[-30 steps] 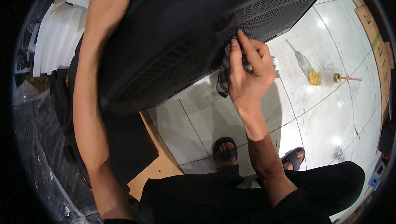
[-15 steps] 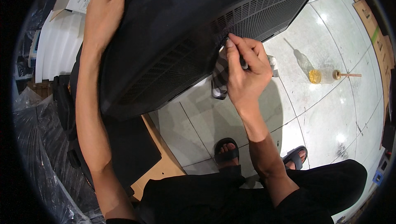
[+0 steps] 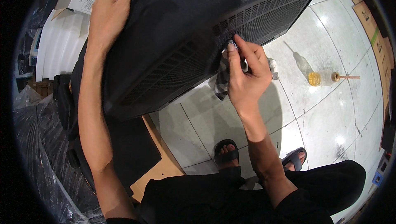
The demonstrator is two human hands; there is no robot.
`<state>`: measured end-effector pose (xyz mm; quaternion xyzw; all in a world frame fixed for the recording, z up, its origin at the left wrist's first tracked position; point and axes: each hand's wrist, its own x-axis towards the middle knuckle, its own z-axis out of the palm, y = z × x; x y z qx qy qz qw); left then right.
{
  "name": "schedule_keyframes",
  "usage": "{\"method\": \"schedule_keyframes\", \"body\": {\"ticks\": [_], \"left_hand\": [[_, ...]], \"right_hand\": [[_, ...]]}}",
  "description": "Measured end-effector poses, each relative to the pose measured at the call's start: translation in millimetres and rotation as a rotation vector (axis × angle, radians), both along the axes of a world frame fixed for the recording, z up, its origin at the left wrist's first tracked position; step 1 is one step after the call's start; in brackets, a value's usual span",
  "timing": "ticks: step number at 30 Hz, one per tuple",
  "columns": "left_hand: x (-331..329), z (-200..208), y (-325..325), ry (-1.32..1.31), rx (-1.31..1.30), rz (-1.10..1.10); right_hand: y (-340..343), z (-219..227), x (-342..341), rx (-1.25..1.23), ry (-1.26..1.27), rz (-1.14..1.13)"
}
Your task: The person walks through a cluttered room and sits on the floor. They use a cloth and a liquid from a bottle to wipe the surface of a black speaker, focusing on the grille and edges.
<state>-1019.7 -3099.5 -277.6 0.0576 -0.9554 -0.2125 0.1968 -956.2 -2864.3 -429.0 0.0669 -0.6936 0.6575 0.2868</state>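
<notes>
Right hand (image 3: 251,73), holding cloth (image 3: 222,84), partly hides black cabinet (image 3: 173,30); bottle (image 3: 323,78) on floor (image 3: 317,112).

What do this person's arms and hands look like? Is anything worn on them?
Both the left hand and the right hand are ordinary human hands, with no gloves, and the forearms are bare. No watch or bracelet shows on either wrist, and no rings are visible. Plain black sleeves show at the lower edge, ending short of the forearms.
</notes>
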Motion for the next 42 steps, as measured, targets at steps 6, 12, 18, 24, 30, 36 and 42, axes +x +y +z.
{"method": "schedule_keyframes", "body": {"ticks": [6, 12, 18, 24, 30, 36, 42], "left_hand": [[-1.4, 0.2, -3.1, -0.004, -0.029, -0.022], [1.8, 3.5, 3.0, -0.005, -0.014, 0.007], [0.1, 0.2, 4.6, 0.014, -0.013, -0.001], [3.0, 3.2, 4.5, -0.013, -0.002, 0.026], [0.6, 2.3, 6.5, -0.019, 0.003, 0.018], [1.5, 0.7, 3.3, 0.013, -0.032, 0.020], [1.4, -1.4, 3.3, 0.051, -0.082, 0.024]], "right_hand": [[-12.6, -5.0, -5.4, 0.099, 0.122, -0.186], [-13.8, -2.0, -8.6, 0.122, 0.135, -0.195], [-7.0, -0.5, -9.9, 0.086, 0.114, -0.109], [-1.8, -1.5, -7.2, 0.049, 0.039, -0.134], [-3.5, -0.7, -7.6, 0.049, 0.045, -0.086], [-4.1, -1.0, -10.4, -0.009, -0.018, -0.029], [-6.4, 1.0, -14.9, -0.049, -0.074, 0.014]]}}
